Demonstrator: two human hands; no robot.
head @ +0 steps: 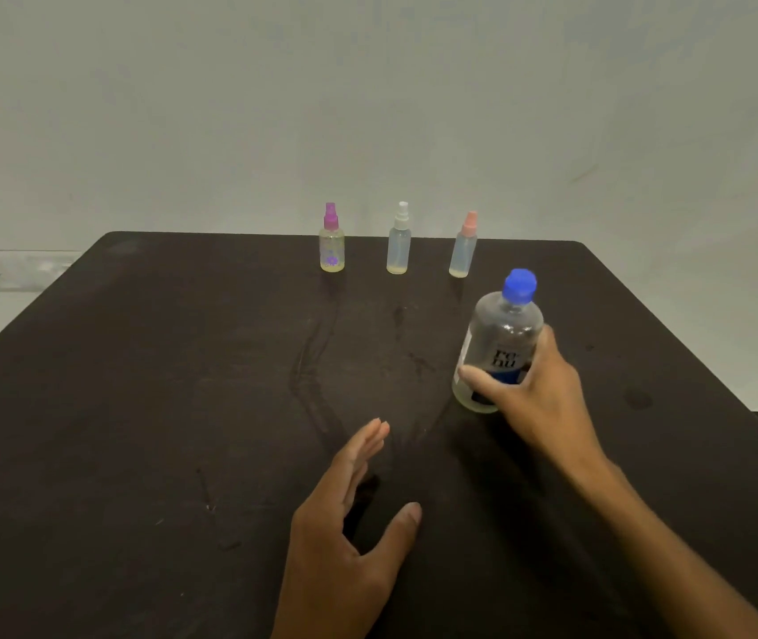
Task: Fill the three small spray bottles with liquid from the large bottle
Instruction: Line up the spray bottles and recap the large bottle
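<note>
Nearest, left hand (pixel 345 528) hovers with fingers straight, right hand (pixel 536 398) clamps the tilted, seemingly capped large bottle (pixel 499 343); three spray bottles (pixel 398 244) behind could topple if bumped.

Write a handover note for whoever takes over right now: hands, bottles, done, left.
Right hand grips the large bottle low on its body; blue cap on.
Left hand open over the table, holding nothing.
Three spray bottles stand in a row at the far edge, tops on: purple-top, white-top, pink-top. The white-top and pink-top show only a little liquid at the bottom.
Done: large bottle in hand.
Left: uncap it, open and fill the sprays.
</note>
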